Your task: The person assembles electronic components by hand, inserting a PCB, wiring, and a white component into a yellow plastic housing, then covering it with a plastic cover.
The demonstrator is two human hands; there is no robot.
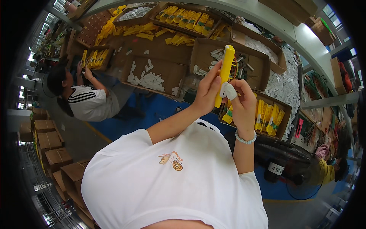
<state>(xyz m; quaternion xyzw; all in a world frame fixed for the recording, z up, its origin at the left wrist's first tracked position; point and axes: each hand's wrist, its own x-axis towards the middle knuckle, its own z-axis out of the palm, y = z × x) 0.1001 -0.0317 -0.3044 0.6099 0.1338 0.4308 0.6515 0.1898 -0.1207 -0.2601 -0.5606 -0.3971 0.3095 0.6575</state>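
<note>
My left hand [208,91] grips a long yellow plastic housing [228,63], held upright and slightly tilted, with its narrow edge facing me. Thin red and yellow wires [236,68] show on its right side. My right hand [245,105] is closed close against the housing's lower right side, fingers bent. A white covering [229,91] wraps a fingertip there. What the right fingers pinch is hidden. Just beyond and below the hands, an open cardboard box [285,133] holds several yellow housings [268,118] with green parts inside.
Ahead stands a box [263,78] of wired parts; left of it, a box [173,70] of white pieces. White strips [284,86] are heaped at right. A black fan [289,164] stands lower right. A co-worker [89,97] at left handles yellow housings. Cartons [57,156] are stacked behind.
</note>
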